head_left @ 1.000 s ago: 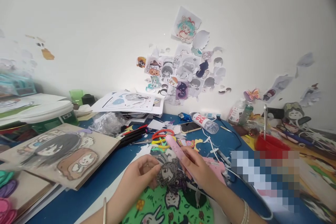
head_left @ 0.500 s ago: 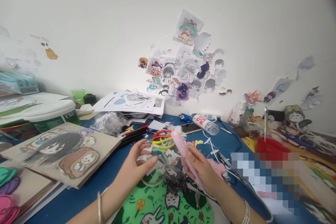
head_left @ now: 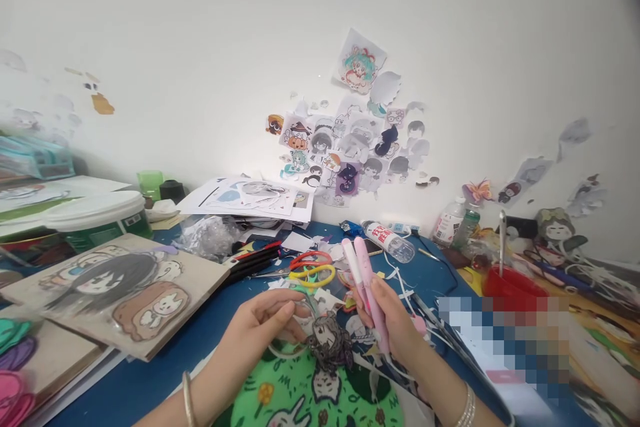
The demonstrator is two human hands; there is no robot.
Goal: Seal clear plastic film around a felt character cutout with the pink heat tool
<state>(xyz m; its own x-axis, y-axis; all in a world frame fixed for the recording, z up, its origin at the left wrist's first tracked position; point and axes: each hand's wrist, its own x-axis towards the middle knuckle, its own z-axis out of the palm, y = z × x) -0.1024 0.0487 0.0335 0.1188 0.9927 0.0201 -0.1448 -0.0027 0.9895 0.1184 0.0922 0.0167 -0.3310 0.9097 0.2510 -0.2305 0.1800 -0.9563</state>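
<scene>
In my right hand (head_left: 387, 310) is a small pink hair straightener (head_left: 379, 320), its two plates spread a little apart and pointing up. A cord runs from its lower end. My left hand (head_left: 273, 323) has its fingers curled together at a clear hoop (head_left: 287, 352), partly hidden behind them. Joined to or resting against the hoop, I cannot tell which, is a small figure with dark grey hair (head_left: 327, 340). Beneath both hands lies a green mat (head_left: 300, 377) printed with a rabbit and flowers.
Scissors with yellow handles (head_left: 313, 275) and red handles lie ahead among paper scraps. Behind are a water bottle (head_left: 389, 240) and a stack of papers (head_left: 245, 197). Painted boards (head_left: 200, 280) and a white-lidded tub (head_left: 95, 210) stand left. A red bowl (head_left: 515, 290) holds a spoon at right.
The straightener has gone from closed to slightly open and has tilted more upright. My left hand's fingers have curled in toward the figure, which has shifted slightly.
</scene>
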